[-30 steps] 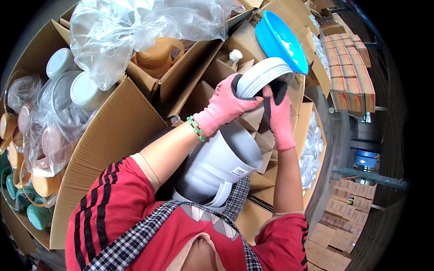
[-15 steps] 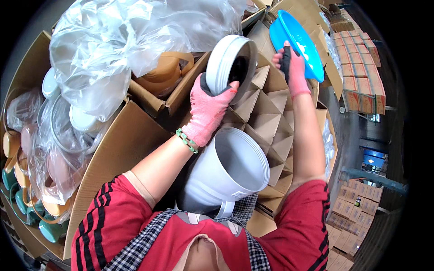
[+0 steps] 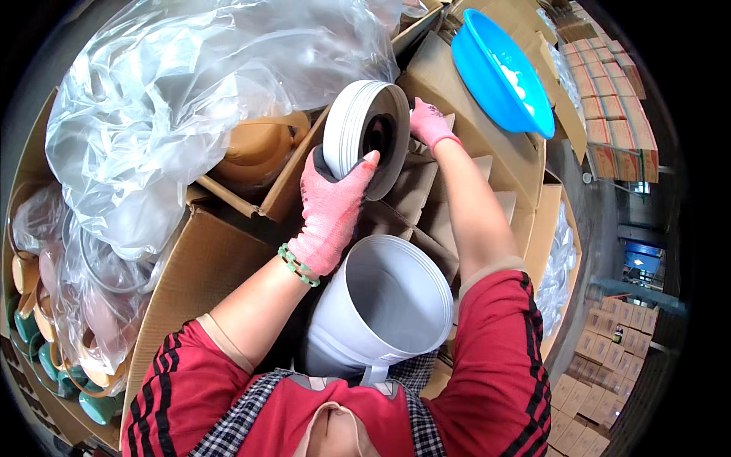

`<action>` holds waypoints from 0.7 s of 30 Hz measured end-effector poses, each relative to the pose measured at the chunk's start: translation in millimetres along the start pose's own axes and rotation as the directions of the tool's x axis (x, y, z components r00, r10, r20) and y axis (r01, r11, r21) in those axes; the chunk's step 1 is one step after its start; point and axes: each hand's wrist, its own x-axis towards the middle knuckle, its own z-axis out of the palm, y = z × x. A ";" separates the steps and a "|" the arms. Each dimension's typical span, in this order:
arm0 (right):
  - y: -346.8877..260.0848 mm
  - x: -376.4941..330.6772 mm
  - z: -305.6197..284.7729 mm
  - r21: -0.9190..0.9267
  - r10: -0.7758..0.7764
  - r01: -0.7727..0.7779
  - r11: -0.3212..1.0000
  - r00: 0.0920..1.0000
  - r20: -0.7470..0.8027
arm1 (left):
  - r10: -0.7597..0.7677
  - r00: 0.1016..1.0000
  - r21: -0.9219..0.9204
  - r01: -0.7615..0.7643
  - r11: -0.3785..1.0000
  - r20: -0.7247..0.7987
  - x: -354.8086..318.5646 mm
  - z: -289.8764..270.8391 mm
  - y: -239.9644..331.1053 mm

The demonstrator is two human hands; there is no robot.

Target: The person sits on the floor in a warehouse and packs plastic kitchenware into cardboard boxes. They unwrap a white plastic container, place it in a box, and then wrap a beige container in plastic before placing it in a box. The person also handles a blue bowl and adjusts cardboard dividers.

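My left hand (image 3: pixel 335 209), in a pink glove with a black palm, grips a round white lid (image 3: pixel 350 126) with a ribbed side and a dark hollow centre. The lid is tilted, its hollow side turned to the right. Just right of the lid's rim is my gloved right hand (image 3: pixel 432 126). Its fingers look curled, and what they hold, if anything, is hidden. Below the lid a large pale grey jug (image 3: pixel 396 293) leans in front of my body, its wide mouth facing up and right and its handle (image 3: pixel 375 373) toward me.
A blue basin (image 3: pixel 487 84) holding small white pieces rests on cardboard at the upper right. Cardboard dividers (image 3: pixel 442 198) fill the box ahead. Clear plastic film (image 3: pixel 190 99) covers much of the left, beside a brown vessel (image 3: pixel 263 148). Stacked cartons (image 3: pixel 620 137) stand far right.
My right hand has moved from the basin down and left, up to the lid. The lid, still in my left hand, has shifted slightly left and lower.
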 end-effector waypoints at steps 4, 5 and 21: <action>0.3 -7.2 11.5 0.130 0.013 -0.012 0.991 1.000 -0.004 | 0.012 1.000 -0.010 -0.012 1.000 0.001 -1.1 2.4 -0.4; 3.8 -10.9 15.6 0.217 -0.068 0.073 0.973 0.997 -0.033 | 0.040 0.999 -0.029 -0.040 0.999 0.002 -1.6 2.6 -2.9; 70.8 -270.4 -168.8 0.480 0.080 0.303 0.823 0.774 -0.628 | 0.282 0.610 -0.642 0.518 0.565 0.740 14.6 -15.9 -31.4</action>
